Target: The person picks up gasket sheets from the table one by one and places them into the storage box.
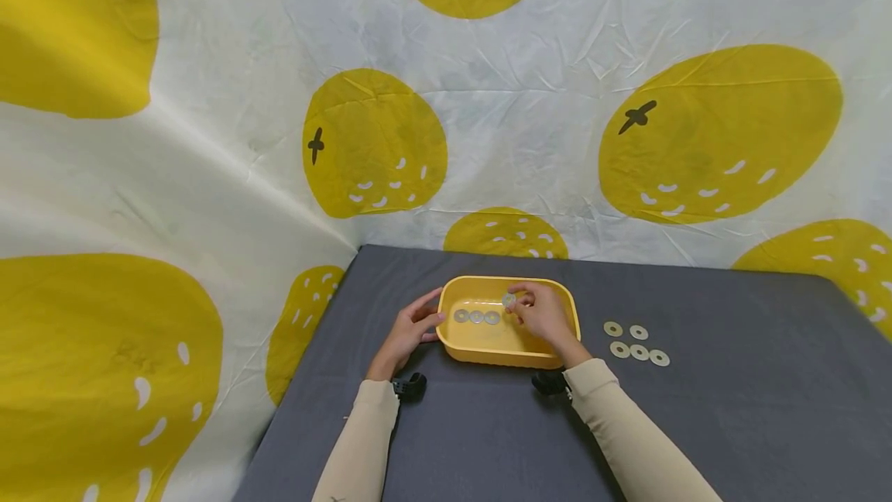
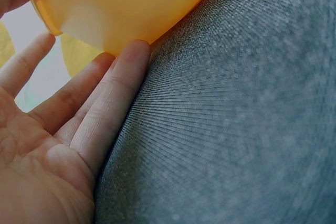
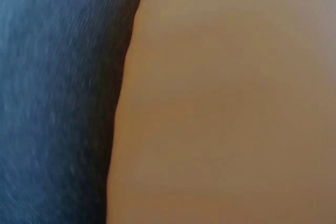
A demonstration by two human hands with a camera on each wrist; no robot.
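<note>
A yellow plastic tub (image 1: 488, 357) with rounded corners stands on the dark cloth. Inside it, three flat metal washers (image 1: 477, 317) lie in a row on the left part of its floor. My right hand (image 1: 545, 314) reaches over the tub and pinches another washer (image 1: 509, 300) between thumb and fingertips, just behind that row. At the tub's left end, my left hand (image 1: 413, 325) rests its fingers against the outer wall. The left wrist view shows those fingers (image 2: 113, 90) mostly straight, touching the tub wall. In the right wrist view, the tub's side (image 3: 226, 103) hides the right hand.
Right of the tub, several more washers (image 1: 639, 352) lie on the table in two rows. Dark grey cloth (image 1: 460, 440) covers the table. Behind and to the left hangs a white curtain (image 1: 516, 138) printed with yellow fruit.
</note>
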